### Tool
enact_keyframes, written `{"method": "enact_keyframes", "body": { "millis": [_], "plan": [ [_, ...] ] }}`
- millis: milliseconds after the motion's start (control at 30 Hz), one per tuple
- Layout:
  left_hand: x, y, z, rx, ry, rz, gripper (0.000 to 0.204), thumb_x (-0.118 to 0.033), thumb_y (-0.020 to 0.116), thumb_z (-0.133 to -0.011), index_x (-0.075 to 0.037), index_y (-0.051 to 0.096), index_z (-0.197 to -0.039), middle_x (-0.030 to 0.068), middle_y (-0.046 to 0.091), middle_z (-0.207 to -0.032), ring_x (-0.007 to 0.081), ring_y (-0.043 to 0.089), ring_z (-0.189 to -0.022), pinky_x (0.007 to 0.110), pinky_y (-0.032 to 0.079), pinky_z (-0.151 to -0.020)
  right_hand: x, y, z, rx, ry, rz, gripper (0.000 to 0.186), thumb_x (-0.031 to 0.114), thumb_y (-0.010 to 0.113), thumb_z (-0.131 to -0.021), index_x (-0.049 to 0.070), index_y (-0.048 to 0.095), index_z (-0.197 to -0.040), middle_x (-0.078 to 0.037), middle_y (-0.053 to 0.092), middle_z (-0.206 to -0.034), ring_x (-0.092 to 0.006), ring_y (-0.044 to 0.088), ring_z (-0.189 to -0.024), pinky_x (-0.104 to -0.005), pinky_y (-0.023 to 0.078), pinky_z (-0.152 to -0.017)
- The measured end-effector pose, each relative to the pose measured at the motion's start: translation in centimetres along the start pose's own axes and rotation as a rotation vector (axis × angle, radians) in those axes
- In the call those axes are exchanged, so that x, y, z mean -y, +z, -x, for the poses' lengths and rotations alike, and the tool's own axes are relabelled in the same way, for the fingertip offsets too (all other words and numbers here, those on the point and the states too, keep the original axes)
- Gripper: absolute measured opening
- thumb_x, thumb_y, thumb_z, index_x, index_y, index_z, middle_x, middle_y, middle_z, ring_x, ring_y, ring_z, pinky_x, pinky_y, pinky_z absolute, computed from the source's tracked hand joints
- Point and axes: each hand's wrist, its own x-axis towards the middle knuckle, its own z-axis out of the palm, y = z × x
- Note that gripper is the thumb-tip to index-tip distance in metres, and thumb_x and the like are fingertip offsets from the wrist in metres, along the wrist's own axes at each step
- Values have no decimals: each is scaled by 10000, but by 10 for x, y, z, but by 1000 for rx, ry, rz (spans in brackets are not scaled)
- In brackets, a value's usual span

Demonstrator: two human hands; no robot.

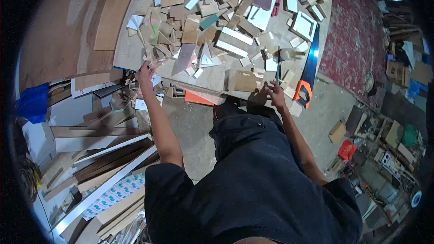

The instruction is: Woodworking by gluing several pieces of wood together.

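Observation:
My left hand (145, 71) is at the table's near left edge, its fingers drawn together beside thin wood strips (152, 55). What it pinches, if anything, is too small to make out. On the right, my right hand (275, 95) rests at the near edge with fingers bent and apart, seemingly holding nothing. Just left of it lies a flat brown wood block (247, 81). A slim dark tool (278, 68) lies just beyond its fingertips, near a pale clamp-like wooden piece (291, 54). A handsaw (309, 70) with an orange and black handle lies farther right.
Wood offcuts (191, 26) heap across the table (212, 74), with a white-striped block (234, 40) and red-handled pliers (275, 7) among them. Boards (108, 171) are stacked at lower left. Clutter and a red container (346, 149) line the right floor.

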Motion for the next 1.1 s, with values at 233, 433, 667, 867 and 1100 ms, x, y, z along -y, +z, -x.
{"method": "enact_keyframes", "body": {
  "millis": [233, 433, 667, 867, 1100],
  "plan": [
    [27, -47, 75, 476, -116, 458, 227, -137, 586, -865, 2, 554, -1042, 106, 618, -976, 221, 597, -891, 325, 530, -774, -1, 1, -2, -59, -61, -53, 589, 267, 687, -893, 28, 442, -1372, -161, 644, -1158, -203, 657, -945, -330, 563, -690],
    [-10, -12, 181, 501, -79, 413, 285, -76, 569, -844, -2, 563, -1119, 89, 647, -1018, 201, 610, -844, 274, 463, -674, 35, 4, 12, -1, -121, 6, 409, 271, 651, -917, 28, 573, -1238, -114, 682, -1019, -165, 668, -848, -273, 525, -644],
    [24, 59, 266, 701, 357, -307, 451, 36, 702, -685, -16, 605, -1123, 83, 650, -1007, 126, 600, -896, 259, 516, -757, 120, 45, 47, 491, -178, -104, 360, 320, 614, -950, 25, 637, -1156, -53, 690, -974, -156, 673, -853, -293, 554, -702],
    [109, 113, 307, 781, 500, -466, 401, -15, 770, -668, -32, 537, -994, 86, 658, -819, 133, 649, -725, 291, 531, -649, 72, 57, 19, 419, -107, -296, 216, 213, 643, -933, 39, 616, -1059, -49, 669, -934, -162, 659, -815, -307, 553, -723],
    [136, 101, 267, 661, 463, -660, 298, -83, 806, -710, -2, 646, -947, 103, 700, -860, 160, 667, -703, 280, 534, -637, 30, 61, -18, 265, -159, -111, 178, 161, 702, -869, 10, 620, -917, -41, 667, -831, -118, 639, -737, -255, 519, -664]
  ]
}}
